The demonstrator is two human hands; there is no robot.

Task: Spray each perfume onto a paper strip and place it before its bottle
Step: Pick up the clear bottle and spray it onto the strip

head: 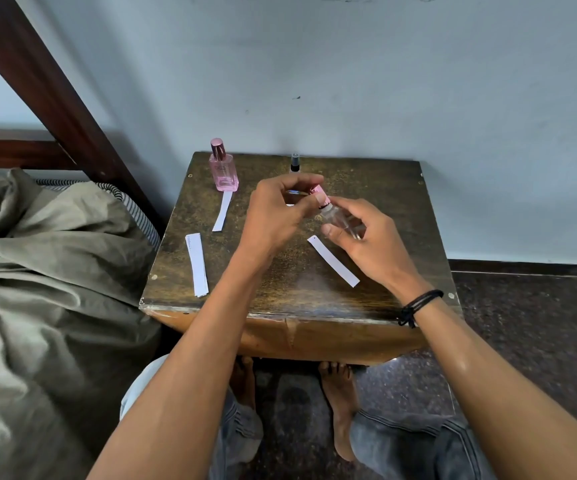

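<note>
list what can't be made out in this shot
Head view only:
- Black-capped bottle: body hidden behind the left hand.
- Clear bottle: fill level unclear, blurred and wrapped by the right hand.
- Pink cap: on or off the sprayer, the left hand covers the join.
- Print on the strip stack: too small.

The single camera rides on the person's head, looking forward and steeply down along both arms. It sits close over the small bench (394,181) by the wall (349,81), left grip (276,209) and right grip (366,233) mid-frame. Its wide lens catches the bed (37,271) at left, floor (522,323) and bare feet (340,403) below.
</note>
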